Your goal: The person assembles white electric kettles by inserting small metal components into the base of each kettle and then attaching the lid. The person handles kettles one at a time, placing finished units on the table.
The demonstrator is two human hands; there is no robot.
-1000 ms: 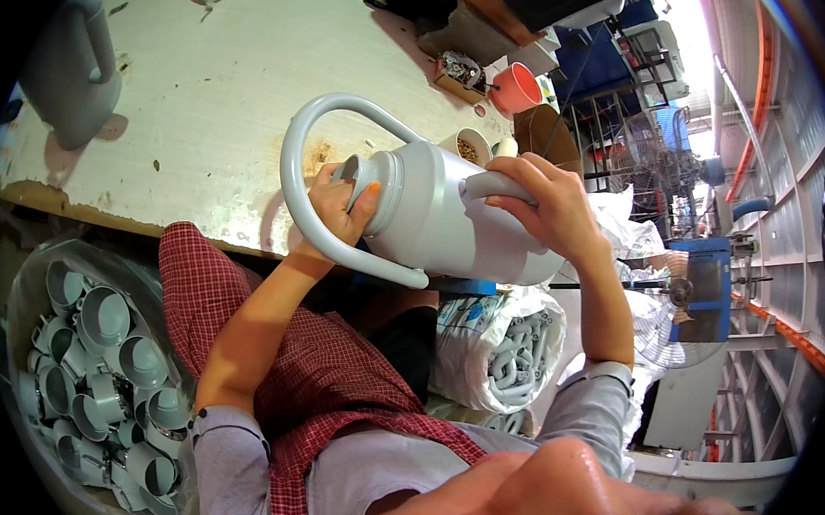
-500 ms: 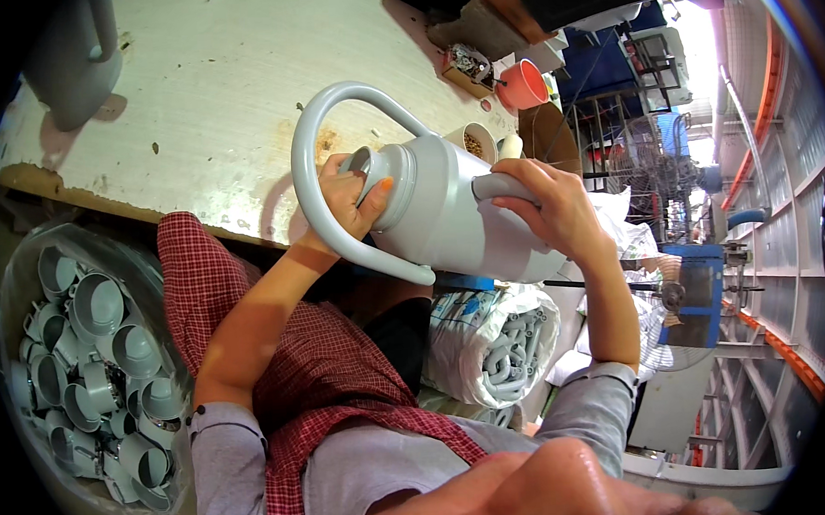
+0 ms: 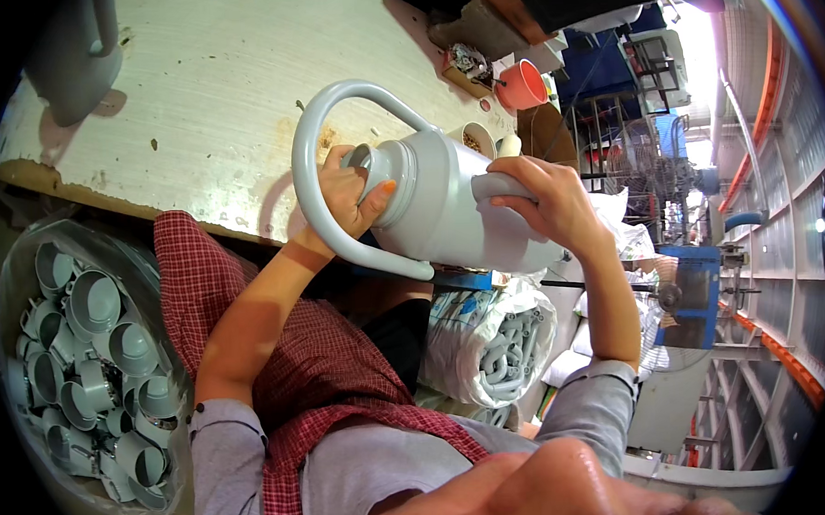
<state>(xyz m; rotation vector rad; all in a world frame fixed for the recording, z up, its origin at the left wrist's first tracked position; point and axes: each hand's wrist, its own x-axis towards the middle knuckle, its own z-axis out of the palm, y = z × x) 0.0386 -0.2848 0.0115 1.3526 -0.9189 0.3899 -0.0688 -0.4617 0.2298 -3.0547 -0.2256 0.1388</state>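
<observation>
A light grey jug (image 3: 452, 205) lies on its side in the air by the table's front edge, its mouth toward the left. A big hooped carrying handle (image 3: 308, 142) arches out past the mouth. My left hand (image 3: 347, 200) is closed round the neck, reaching through the hoop, with its thumb on the outside and fingers at the rim. My right hand (image 3: 553, 201) grips a smaller grey side handle (image 3: 500, 187) on the jug's body. How that side handle meets the body is partly hidden by my fingers.
Another grey jug (image 3: 73, 74) stands at the table's (image 3: 212, 91) far left. A cup of small brownish pieces (image 3: 474, 140), a red bucket (image 3: 521, 85) and a box of metal parts (image 3: 467, 69) sit beyond. Below are bags of grey collars (image 3: 97, 303) and grey handles (image 3: 511, 354).
My hands keep their grips. The jug's base end and my right hand have shifted up very slightly.
</observation>
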